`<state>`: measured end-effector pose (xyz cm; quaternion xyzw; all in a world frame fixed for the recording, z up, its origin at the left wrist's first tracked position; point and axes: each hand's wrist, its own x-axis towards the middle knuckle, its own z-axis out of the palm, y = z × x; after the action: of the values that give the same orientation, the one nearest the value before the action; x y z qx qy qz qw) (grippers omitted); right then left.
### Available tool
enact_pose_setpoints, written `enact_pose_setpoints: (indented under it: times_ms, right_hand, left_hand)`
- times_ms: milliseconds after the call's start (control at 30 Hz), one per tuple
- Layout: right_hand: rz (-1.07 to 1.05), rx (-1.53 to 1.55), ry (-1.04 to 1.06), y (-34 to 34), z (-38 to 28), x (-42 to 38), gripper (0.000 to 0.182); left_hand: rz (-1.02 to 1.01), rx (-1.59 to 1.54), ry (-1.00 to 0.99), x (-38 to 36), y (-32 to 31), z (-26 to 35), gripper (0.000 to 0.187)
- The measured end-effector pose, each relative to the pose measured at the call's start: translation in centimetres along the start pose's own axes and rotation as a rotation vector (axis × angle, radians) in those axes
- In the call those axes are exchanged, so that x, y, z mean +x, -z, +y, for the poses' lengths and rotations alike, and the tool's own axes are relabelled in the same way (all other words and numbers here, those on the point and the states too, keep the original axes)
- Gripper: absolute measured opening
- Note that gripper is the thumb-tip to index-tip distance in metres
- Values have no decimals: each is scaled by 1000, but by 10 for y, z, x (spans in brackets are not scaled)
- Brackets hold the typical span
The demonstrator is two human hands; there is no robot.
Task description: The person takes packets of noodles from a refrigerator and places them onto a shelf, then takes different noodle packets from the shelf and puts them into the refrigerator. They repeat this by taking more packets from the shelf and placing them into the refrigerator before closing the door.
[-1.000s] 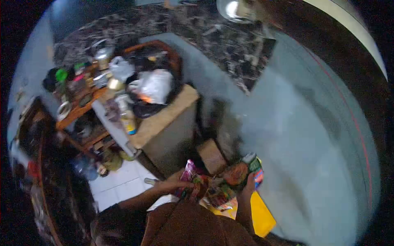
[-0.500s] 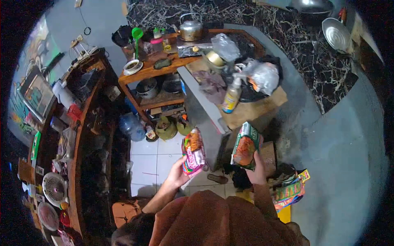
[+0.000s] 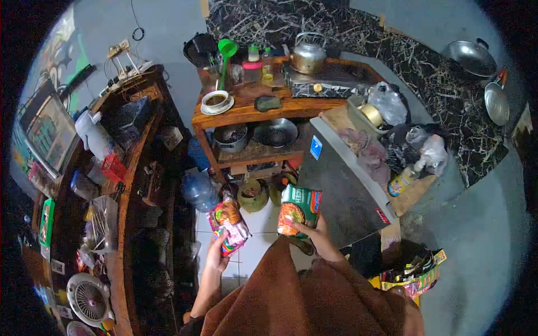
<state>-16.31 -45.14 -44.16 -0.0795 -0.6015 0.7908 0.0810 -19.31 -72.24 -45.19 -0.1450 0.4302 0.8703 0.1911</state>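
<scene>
My left hand [image 3: 216,255] is closed around the lower end of a pink instant noodle packet [image 3: 230,219], whose front carries a food picture. In my right hand [image 3: 320,239] is a green instant noodle packet [image 3: 301,203], its printed face turned up and the thumb lying across the lower part. Both packets are held up in front of my body, a short gap apart. Below and between them shows the white tiled floor [image 3: 258,225]. A small grey fridge [image 3: 342,196] stands just beyond the green packet.
A wooden counter [image 3: 246,112] holds a stove [image 3: 330,88], a kettle [image 3: 308,55] and a cup on a saucer [image 3: 216,102]. Plastic bags [image 3: 386,103] and a spray bottle [image 3: 404,182] sit on the fridge top. Left are wooden shelves [image 3: 126,246]; a water jug [image 3: 200,191] stands on the floor.
The view has swung left, so the counter and fridge appear farther right. My right hand with the green packet has come left in view, nearer the pink one. Both packets remain held.
</scene>
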Motion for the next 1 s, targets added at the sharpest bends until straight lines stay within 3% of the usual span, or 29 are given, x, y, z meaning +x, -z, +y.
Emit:
enact_pose_setpoints:
  times_ms: [100, 167, 300, 333, 433, 500, 567, 700, 767, 800, 967, 1000]
  right_hand:
    - [24, -69, -18, -17, 6, 24, 62]
    - [79, -146, 80, -11, 16, 47, 60]
    - [154, -192, 190, 3, 5, 103, 59]
    - [247, -331, 187, 12, 6, 118, 56]
    - [322, -183, 319, 31, -6, 170, 55]
    - [326, -34, 359, 38, -31, 202, 46]
    - [432, -223, 478, 56, -39, 228, 32]
    - [582, -393, 442, 80, -49, 253, 26]
    - [707, -641, 389, 94, -38, 259, 36]
    - [667, -533, 315, 96, -40, 262, 42]
    - [783, -690, 315, 85, -46, 266, 43]
    - [788, -705, 271, 81, -49, 266, 41]
  left_hand:
    - [47, 8, -42, 29, 4, 9, 45]
    - [58, -15, 28, 40, -17, 19, 44]
    - [-188, -15, 7, 107, -39, 23, 46]
    - [-230, 26, -8, 125, -52, 28, 46]
    - [-405, 150, -42, 188, -98, 36, 42]
    - [-454, 198, 74, 231, -139, 41, 41]
    - [-451, 177, 161, 251, -196, 50, 44]
    - [-660, 384, 75, 358, -247, 25, 45]
    - [-763, 173, 251, 400, -270, 11, 46]
    - [-812, 206, 245, 413, -279, 7, 46]
    - [-820, 146, 449, 430, -299, -21, 45]
    - [-900, 102, 460, 436, -299, -24, 45]
